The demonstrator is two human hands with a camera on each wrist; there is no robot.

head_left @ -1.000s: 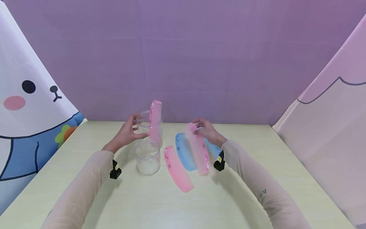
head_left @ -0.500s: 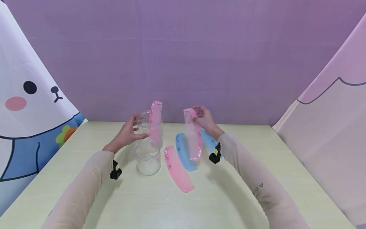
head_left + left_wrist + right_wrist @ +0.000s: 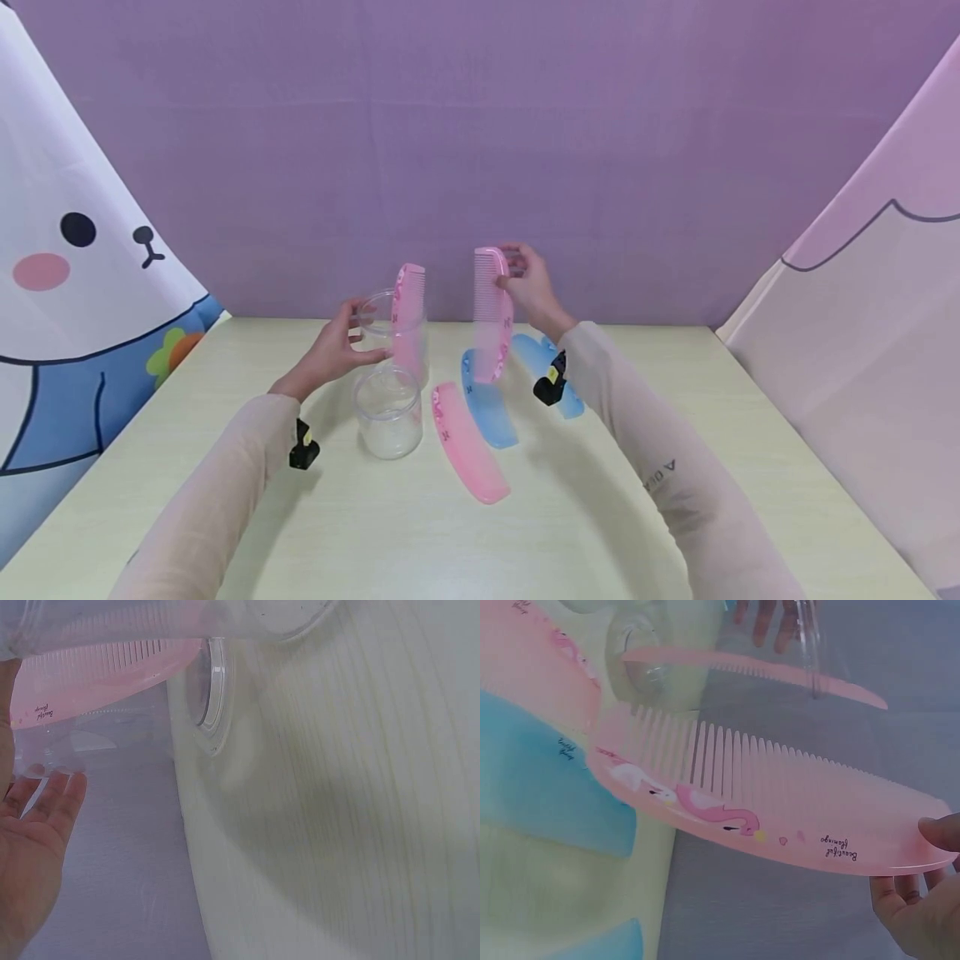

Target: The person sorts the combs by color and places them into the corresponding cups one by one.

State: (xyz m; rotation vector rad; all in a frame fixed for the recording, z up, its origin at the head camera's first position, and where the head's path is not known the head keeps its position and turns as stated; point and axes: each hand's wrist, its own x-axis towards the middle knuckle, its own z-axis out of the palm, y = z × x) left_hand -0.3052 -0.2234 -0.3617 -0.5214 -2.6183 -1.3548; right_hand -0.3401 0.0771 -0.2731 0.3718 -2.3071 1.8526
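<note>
My left hand (image 3: 332, 350) holds a tall clear plastic jar (image 3: 375, 340) at the back of the table, thumb on the near side and fingers round the far side. Inside that jar a pink comb (image 3: 407, 312) stands upright, its top above the rim. My right hand (image 3: 536, 292) pinches another pink comb (image 3: 492, 321) near its upper end and holds it upright in the air, right of the jar. Flamingos and lettering show on this comb's spine in the right wrist view, its teeth facing the jar.
A second clear jar (image 3: 388, 429) stands in front of the first. On the table lie a pink comb (image 3: 468, 450), a blue comb (image 3: 491, 412) and more blue comb (image 3: 536, 358) partly hidden by the right arm. A purple cloth (image 3: 480, 150) hangs behind the table.
My right hand has lifted the pink comb off the pile of combs, up and to the left, turning it more upright. The left hand and both jars have stayed in place.
</note>
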